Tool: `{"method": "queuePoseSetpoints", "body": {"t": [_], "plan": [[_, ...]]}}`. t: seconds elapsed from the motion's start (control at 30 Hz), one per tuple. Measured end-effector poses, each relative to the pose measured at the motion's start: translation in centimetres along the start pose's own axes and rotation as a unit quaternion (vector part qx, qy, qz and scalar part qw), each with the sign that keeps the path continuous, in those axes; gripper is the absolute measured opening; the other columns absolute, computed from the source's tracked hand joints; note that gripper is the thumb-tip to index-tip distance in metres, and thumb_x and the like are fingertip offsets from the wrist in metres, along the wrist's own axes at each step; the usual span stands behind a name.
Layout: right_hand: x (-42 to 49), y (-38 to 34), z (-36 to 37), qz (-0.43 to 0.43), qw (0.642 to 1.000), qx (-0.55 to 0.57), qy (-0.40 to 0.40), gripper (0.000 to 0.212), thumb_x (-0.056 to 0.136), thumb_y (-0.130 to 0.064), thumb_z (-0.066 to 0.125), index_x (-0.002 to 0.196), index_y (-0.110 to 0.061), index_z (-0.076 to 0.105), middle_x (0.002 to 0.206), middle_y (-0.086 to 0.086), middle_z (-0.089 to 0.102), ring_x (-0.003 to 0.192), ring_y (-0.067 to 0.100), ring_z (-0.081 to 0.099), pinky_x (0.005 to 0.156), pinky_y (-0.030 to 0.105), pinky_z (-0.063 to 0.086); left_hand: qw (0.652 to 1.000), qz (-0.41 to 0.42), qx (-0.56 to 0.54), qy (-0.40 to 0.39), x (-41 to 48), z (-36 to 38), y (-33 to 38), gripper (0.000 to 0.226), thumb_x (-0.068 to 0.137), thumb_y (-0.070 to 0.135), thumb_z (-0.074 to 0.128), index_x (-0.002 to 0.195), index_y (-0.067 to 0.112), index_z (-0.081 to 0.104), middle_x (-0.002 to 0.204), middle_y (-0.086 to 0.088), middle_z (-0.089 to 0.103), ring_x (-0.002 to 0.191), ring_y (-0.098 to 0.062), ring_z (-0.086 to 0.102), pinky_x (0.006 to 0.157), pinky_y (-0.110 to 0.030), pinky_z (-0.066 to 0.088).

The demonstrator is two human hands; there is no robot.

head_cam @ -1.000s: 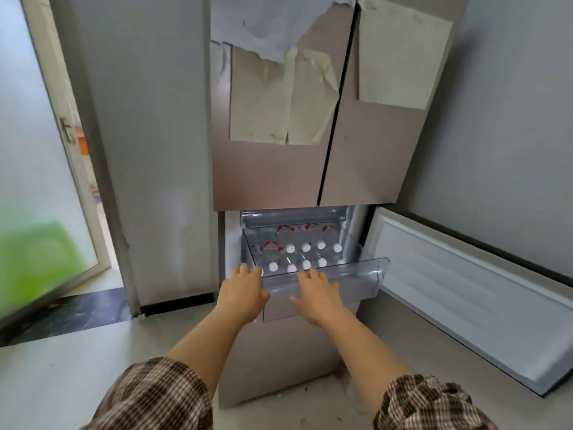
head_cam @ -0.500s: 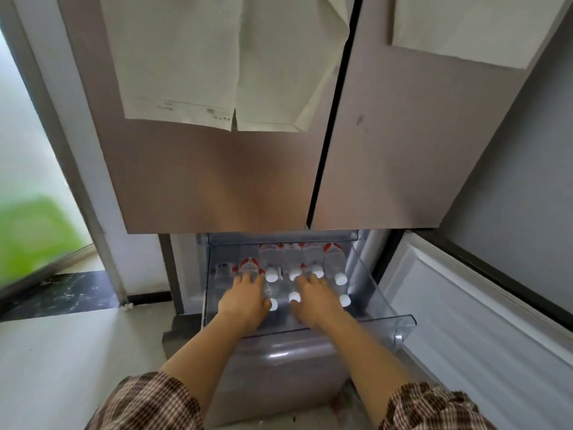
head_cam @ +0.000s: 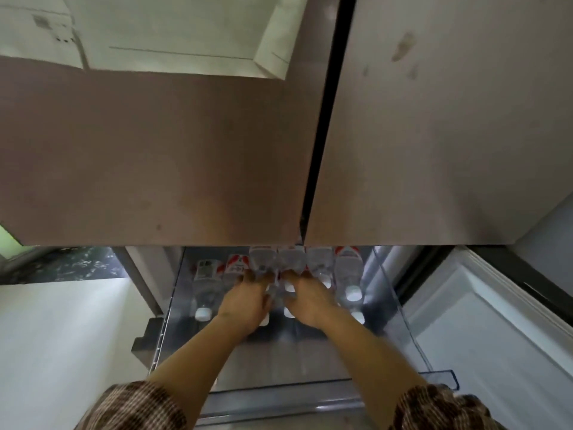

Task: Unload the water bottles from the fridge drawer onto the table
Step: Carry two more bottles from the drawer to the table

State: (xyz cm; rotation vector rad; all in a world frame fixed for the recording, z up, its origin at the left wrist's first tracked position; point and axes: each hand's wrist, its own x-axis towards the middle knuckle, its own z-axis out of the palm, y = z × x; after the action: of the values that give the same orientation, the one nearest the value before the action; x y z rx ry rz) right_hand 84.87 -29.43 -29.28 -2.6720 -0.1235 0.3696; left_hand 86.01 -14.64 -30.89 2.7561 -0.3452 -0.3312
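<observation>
The clear fridge drawer (head_cam: pixel 400 308) is pulled out below the upper doors. Inside it stand several water bottles with white caps and red-and-white labels. One bottle (head_cam: pixel 203 293) stands apart at the left, and another (head_cam: pixel 348 270) stands at the right. My left hand (head_cam: pixel 246 302) reaches into the drawer with its fingers curled over a bottle in the middle rows. Close beside it, my right hand (head_cam: pixel 308 301) is wrapped over a neighbouring bottle. A white cap (head_cam: pixel 290 287) shows between the two hands. The bottles under my palms are mostly hidden.
The closed brown upper fridge doors (head_cam: pixel 155 166) hang right over the drawer's back rows and carry taped papers (head_cam: pixel 173 32). The white inner side of an open lower door (head_cam: pixel 496 330) lies to the right. Pale floor (head_cam: pixel 62 336) is at the left.
My head has moved in close over the drawer. Both hands went from the drawer's front rim onto the bottles, then further back among them.
</observation>
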Motion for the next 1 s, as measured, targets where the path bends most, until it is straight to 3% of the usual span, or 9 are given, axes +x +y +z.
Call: {"method": "queuePoseSetpoints", "body": {"t": [0.13,0.27,0.4,0.53,0.6,0.73,0.87,1.0], "plan": [[0.6,0.1,0.2,-0.003,1.0,-0.011,0.016,0.03,0.097,-0.021,0.048,0.127,-0.024,0.05,0.122,0.01,0.057,0.103,0.027,0.061,0.086,0.038,0.054,1.0,-0.005,-0.012,0.021,0.4,0.2,0.0,0.043,0.097,0.029,0.046,0.139,0.028,0.04,0.13,-0.01,0.052,0.111,-0.026,0.057,0.091,-0.036,0.051],[0.1,-0.3,0.3,-0.024,0.998,-0.057,0.01,0.045,0.091,-0.008,0.054,0.132,-0.025,0.047,0.123,0.012,0.057,0.107,0.03,0.06,0.084,0.035,0.05,0.997,-0.002,0.055,0.061,-0.8,-0.9,0.2,0.04,0.098,0.031,0.045,0.137,0.032,0.039,0.129,-0.009,0.051,0.108,-0.026,0.059,0.082,-0.033,0.05],[-2.0,-1.0,0.4,-0.055,0.991,-0.121,0.021,0.046,0.094,-0.012,0.05,0.137,-0.026,0.043,0.129,0.017,0.054,0.112,0.033,0.057,0.087,0.037,0.048,0.99,0.016,0.133,0.039,-3.1,-2.4,-0.1,0.039,0.099,0.032,0.043,0.137,0.032,0.034,0.132,-0.015,0.046,0.109,-0.033,0.058,0.081,-0.039,0.05],[-4.1,-2.0,0.1,-0.09,0.983,-0.157,0.018,0.048,0.093,-0.01,0.048,0.138,-0.027,0.041,0.131,0.016,0.053,0.11,0.034,0.059,0.083,0.039,0.049,0.99,0.019,0.117,0.079,-5.9,-2.8,-1.0,0.048,0.097,0.032,0.046,0.14,0.02,0.028,0.124,-0.011,0.055,0.096,-0.032,0.064,0.074,-0.04,0.054],[-5.2,-2.6,-0.1,-0.106,0.978,-0.175,0.035,0.046,0.092,-0.012,0.049,0.136,-0.027,0.042,0.13,0.015,0.052,0.107,0.035,0.06,0.079,0.039,0.049,0.988,0.034,0.09,0.121,-7.2,-3.4,-1.6,0.051,0.094,0.032,0.052,0.139,0.016,0.036,0.117,-0.011,0.061,0.086,-0.033,0.067,0.065,-0.039,0.055],[-6.7,-3.8,-1.0,-0.14,0.971,-0.172,0.085,0.043,0.093,-0.014,0.051,0.134,-0.025,0.046,0.128,0.013,0.054,0.11,0.036,0.058,0.076,0.037,0.047,0.983,0.083,0.045,0.155,-9.2,-5.1,-2.0,0.038,0.086,0.026,0.065,0.118,0.014,0.049,0.097,-0.016,0.066,0.066,-0.038,0.066,0.051,-0.043,0.054],[-7.4,-5.4,-2.8,-0.141,0.973,-0.128,0.128,0.038,0.09,-0.013,0.053,0.127,-0.021,0.053,0.117,0.011,0.058,0.103,0.035,0.058,0.071,0.034,0.04,0.978,0.081,0.013,0.191,-10.6,-7.3,-1.4,0.037,0.092,0.028,0.057,0.124,0.01,0.05,0.108,-0.016,0.062,0.085,-0.038,0.064,0.069,-0.044,0.053],[-8.4,-7.1,-4.5,-0.133,0.978,-0.029,0.158,0.032,0.083,-0.011,0.059,0.111,-0.026,0.063,0.102,0.006,0.066,0.094,0.032,0.062,0.07,0.037,0.049,0.975,0.07,-0.059,0.202,-12.6,-9.1,-1.6,0.032,0.093,0.031,0.055,0.12,0.015,0.049,0.108,-0.009,0.062,0.089,-0.026,0.063,0.079,-0.036,0.052]]}}
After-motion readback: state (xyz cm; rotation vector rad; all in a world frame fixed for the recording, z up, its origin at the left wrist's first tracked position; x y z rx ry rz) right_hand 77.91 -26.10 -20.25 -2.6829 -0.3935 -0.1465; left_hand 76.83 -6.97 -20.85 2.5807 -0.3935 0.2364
